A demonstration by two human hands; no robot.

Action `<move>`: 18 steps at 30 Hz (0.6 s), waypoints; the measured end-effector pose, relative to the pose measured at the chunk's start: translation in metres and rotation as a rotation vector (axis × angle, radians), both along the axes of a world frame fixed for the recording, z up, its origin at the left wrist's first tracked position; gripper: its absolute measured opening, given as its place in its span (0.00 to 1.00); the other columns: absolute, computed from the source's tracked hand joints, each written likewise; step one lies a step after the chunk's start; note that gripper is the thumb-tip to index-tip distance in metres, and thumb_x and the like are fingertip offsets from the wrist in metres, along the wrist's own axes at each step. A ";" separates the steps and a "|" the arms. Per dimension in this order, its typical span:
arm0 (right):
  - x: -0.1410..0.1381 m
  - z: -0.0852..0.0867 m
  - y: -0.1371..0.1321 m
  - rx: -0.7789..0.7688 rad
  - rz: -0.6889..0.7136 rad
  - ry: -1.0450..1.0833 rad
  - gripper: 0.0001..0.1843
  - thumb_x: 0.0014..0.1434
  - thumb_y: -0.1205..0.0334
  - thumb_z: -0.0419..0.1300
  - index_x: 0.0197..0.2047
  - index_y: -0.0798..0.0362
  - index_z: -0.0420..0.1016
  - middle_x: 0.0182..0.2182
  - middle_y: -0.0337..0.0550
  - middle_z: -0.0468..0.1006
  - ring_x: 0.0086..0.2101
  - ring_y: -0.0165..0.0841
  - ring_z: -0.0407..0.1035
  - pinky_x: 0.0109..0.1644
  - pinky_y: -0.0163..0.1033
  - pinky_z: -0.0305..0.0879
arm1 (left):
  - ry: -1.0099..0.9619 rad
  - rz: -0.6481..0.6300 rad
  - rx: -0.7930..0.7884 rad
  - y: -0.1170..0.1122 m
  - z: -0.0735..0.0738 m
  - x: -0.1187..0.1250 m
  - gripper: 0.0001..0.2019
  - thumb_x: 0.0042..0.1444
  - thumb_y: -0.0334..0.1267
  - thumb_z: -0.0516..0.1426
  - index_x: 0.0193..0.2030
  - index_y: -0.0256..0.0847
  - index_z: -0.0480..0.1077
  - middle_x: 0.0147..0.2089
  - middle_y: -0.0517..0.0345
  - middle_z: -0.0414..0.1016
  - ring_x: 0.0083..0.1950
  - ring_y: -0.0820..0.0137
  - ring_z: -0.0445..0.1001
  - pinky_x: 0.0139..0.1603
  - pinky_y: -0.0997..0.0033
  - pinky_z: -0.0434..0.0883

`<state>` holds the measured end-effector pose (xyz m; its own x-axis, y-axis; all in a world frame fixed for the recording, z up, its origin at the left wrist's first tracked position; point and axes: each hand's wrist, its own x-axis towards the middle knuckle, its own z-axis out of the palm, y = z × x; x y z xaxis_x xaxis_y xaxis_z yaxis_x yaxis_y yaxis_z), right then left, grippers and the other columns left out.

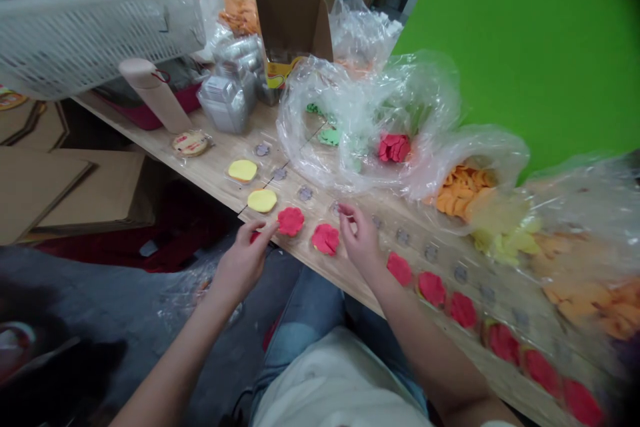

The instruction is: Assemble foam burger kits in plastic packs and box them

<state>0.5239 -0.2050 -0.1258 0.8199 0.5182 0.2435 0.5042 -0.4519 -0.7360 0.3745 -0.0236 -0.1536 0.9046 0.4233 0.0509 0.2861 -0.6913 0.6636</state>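
Facing a green wall (pixel 525 33), a wooden table (pixel 213 173) holds red discs (pixel 431 288).

A pale pink bottle (pixel 153 97) leans under a white plastic basket (pixel 100 40), near foil trays (pixel 225 103) and a cardboard box (pixel 290 0).

Flat round discs (pixel 291 221) are lying in a row along the near edge of a wooden bench (pixel 215 173) — clear plastic bags (pixel 425 93) are sitting just behind them, a cardboard box (pixel 290 0) is standing farther back, foil containers (pixel 225 100) are resting to its left, and a plastic basket (pixel 90 40) is jutting out beyond those.
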 end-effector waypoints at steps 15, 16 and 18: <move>-0.019 -0.013 0.116 0.234 0.355 0.657 0.08 0.49 0.60 0.60 0.32 0.53 0.68 0.27 0.34 0.70 0.28 0.27 0.65 0.33 0.33 0.63 | -0.355 0.278 -1.596 0.016 0.039 0.026 0.12 0.52 0.34 0.57 0.45 0.39 0.68 0.42 0.55 0.74 0.41 0.72 0.73 0.43 0.73 0.71; -0.013 -0.014 0.116 0.232 0.353 0.673 0.07 0.49 0.60 0.60 0.32 0.53 0.67 0.27 0.34 0.69 0.28 0.27 0.65 0.32 0.33 0.62 | -0.301 0.266 -1.493 0.020 0.036 0.023 0.14 0.50 0.34 0.59 0.45 0.39 0.68 0.42 0.55 0.74 0.41 0.72 0.73 0.43 0.73 0.70; -0.002 -0.018 0.120 0.178 0.326 0.663 0.07 0.49 0.61 0.59 0.31 0.53 0.66 0.25 0.33 0.69 0.27 0.27 0.64 0.30 0.32 0.61 | -0.219 0.291 -1.223 0.031 0.028 0.023 0.16 0.48 0.38 0.61 0.44 0.38 0.67 0.39 0.55 0.74 0.38 0.71 0.74 0.40 0.72 0.71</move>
<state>0.5222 -0.0847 -0.1434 0.6358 0.7582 -0.1445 0.0182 -0.2019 -0.9792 0.3976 0.0077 -0.1258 0.7930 0.4803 -0.3747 0.1274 0.4706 0.8731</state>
